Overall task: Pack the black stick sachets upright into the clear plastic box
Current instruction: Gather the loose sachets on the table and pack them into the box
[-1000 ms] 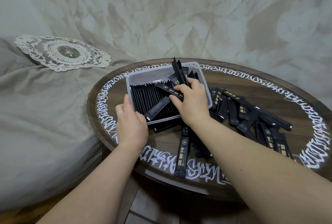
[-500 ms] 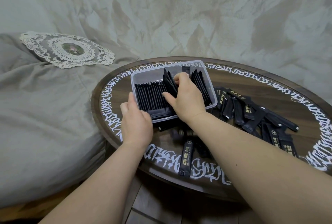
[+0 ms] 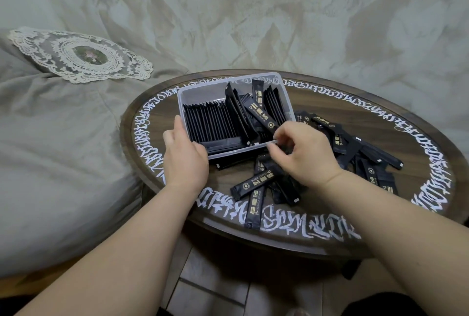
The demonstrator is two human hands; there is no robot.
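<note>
The clear plastic box (image 3: 200, 92) stands on the round wooden table (image 3: 337, 102). A row of black stick sachets (image 3: 213, 124) stands upright in its left half. More sachets lean loosely in its right half, one labelled sachet (image 3: 261, 115) lying slanted on top. My left hand (image 3: 185, 158) grips the box's near-left corner. Outside the near-right corner, my right hand (image 3: 304, 156) has its fingers curled down onto loose sachets. Whether it holds one is hidden. Loose sachets (image 3: 355, 148) lie piled right of the box, with others (image 3: 253, 185) in front.
White script runs around the table's rim (image 3: 299, 222). A grey bed cover (image 3: 63, 151) lies to the left, with a lace doily (image 3: 78, 57) on it. A draped cloth hangs behind the table. Floor tiles (image 3: 215, 285) show below the table's near edge.
My right hand has pushed sachets into the box, come out of it and moved down to the loose sachets at its near-right corner. My left hand stays on the box.
</note>
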